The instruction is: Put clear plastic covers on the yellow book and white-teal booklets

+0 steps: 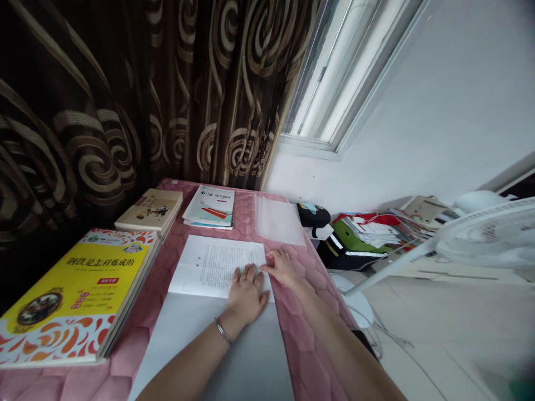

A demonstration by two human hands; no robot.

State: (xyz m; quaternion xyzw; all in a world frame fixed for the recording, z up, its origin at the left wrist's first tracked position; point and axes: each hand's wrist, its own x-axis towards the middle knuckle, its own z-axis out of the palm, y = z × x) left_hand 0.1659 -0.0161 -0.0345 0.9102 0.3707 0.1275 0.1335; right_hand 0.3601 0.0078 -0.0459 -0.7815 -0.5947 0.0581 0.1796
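An open book [188,278] lies on the pink quilted cover, its printed page at the far end and a blank pale grey-white sheet at the near end, with a crease between them. My left hand [247,292], with a silver bangle at the wrist, rests flat on the printed page, fingers stretched out and holding nothing. At the page's right edge is my right hand [284,268], its fingers bent and its thumb and forefinger closed at the book's edge. The forearms hide part of the blank sheet.
On the left lie yellow-covered books [83,278] and a tan book [151,209]. White booklets [209,206] and clear plastic sheets [279,220] sit at the back. A white fan [480,234], bags and piled papers [371,228] stand right of the pink surface [246,209].
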